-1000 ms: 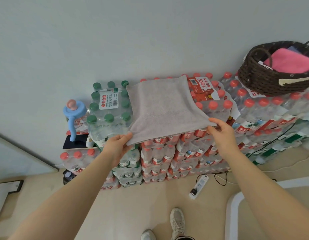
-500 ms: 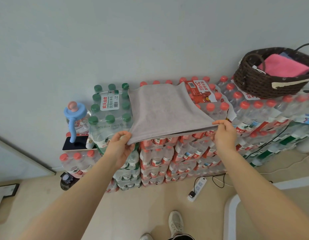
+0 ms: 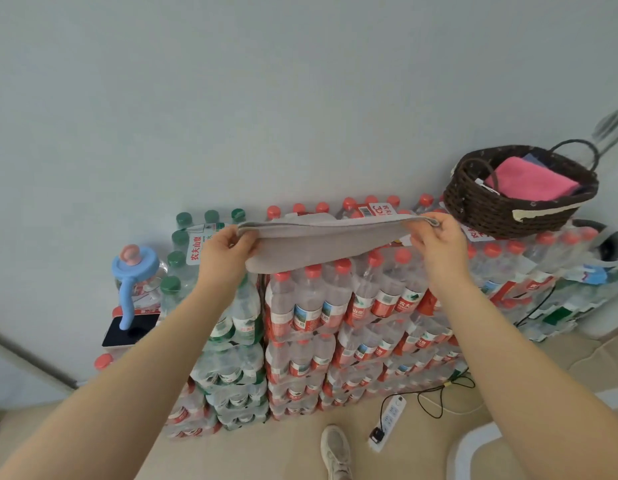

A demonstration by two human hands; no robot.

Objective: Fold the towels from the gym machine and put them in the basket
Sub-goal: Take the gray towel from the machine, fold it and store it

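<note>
— Towel point(image 3: 318, 247) status?
— Grey, lifted off the bottle packs point(image 3: 335, 306), stretched level between both hands and sagging a little in the middle.

— How are the hands holding it?
— Left hand point(image 3: 224, 254) pinches the left corner, fingers and thumb curled on the edge. Right hand point(image 3: 435, 240) pinches the right corner the same way — both clamped on cloth, well apart.

— And the basket point(image 3: 491, 213)?
— Dark woven one, sitting on the packs at the right, just beyond the right hand. A pink towel point(image 3: 529, 183) lies folded inside.

— Anything else nearby?
— Blue pump point(image 3: 131, 271) left of the packs, a phone point(image 3: 131, 329) beneath it, a power strip point(image 3: 387, 424) and a shoe point(image 3: 335, 452) on the floor.
</note>
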